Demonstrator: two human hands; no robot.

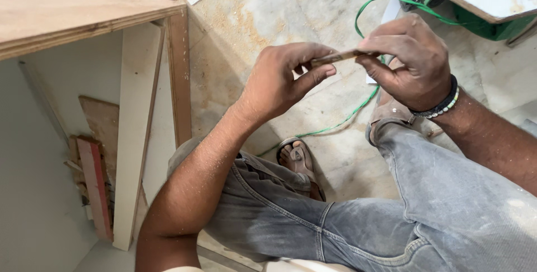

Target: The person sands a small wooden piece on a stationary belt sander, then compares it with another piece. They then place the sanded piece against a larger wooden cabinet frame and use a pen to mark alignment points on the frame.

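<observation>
Both my hands hold one small thin wooden strip (342,56) in front of me, above my knees. My left hand (282,79) pinches its left end between thumb and fingers. My right hand (411,59), with a beaded band at the wrist, grips its right end. The strip is short and pale brown, lying almost level between the two hands. I sit low in grey dusty trousers, with a sandalled foot (299,160) on the marble floor beneath.
A plywood cabinet (84,9) with an open side stands at the left, wood offcuts (92,182) lying inside it. A green cable (358,109) loops across the dusty marble floor. A green power tool (481,23) and a board sit at the top right.
</observation>
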